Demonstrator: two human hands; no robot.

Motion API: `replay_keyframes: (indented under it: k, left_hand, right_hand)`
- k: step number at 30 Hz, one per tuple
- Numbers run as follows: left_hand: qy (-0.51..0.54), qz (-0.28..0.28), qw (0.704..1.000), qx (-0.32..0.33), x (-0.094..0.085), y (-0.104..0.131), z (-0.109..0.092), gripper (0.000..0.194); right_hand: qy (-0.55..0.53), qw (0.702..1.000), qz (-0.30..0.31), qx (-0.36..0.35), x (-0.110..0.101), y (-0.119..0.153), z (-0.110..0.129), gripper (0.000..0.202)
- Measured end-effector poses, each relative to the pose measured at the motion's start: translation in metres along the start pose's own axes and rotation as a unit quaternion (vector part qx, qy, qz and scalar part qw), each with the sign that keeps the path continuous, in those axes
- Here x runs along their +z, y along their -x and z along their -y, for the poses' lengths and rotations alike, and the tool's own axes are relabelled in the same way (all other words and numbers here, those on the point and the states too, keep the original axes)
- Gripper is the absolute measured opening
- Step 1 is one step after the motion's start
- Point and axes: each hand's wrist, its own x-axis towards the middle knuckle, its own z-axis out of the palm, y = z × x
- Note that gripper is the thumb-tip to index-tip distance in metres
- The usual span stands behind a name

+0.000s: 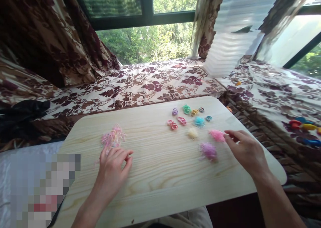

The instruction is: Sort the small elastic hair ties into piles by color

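On the left of the pale wooden table lies a loose, mixed pile of mostly pink small elastic bands (114, 136). My left hand (114, 164) is at its near edge, fingers loosely bent, with a gap between thumb and forefinger. At the right, my right hand (247, 154) has its fingertips drawn together beside a bright pink pile of bands (216, 135). Anything between those fingertips is too small to make out. Close by are a purple pile (208, 151), a cream pile (192, 133) and a light blue pile (199, 122).
Larger hair ties, red (172, 124), green (186, 109), yellow (194, 112) and lilac (175, 111), sit toward the table's (150, 181) far side. A floral-covered ledge (150, 84) runs behind it. Colourful plastic toys (307, 127) lie to the right.
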Motion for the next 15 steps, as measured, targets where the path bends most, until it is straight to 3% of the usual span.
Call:
replay_keyframes:
  k: [3,6,9,15]
  left_hand:
    - [0.001,0.001,1.000,-0.022,-0.002,0.001,0.005,0.017]
    - [0.000,0.010,0.998,-0.058,-0.008,0.002,0.009,0.018]
    - [0.003,0.026,0.996,-0.079,-0.017,0.004,0.014,0.020]
    - [-0.027,0.037,0.985,-0.165,-0.037,0.020,0.039,0.015]
  right_hand:
    - [-0.001,1.000,0.003,-0.010,-0.008,0.006,0.011,0.033]
    - [-0.042,0.996,0.026,-0.068,-0.005,0.020,0.041,0.033]
    - [-0.125,0.978,0.069,-0.152,0.014,0.039,0.086,0.029]
    - [-0.244,0.904,0.188,-0.297,0.060,0.077,0.176,0.025]
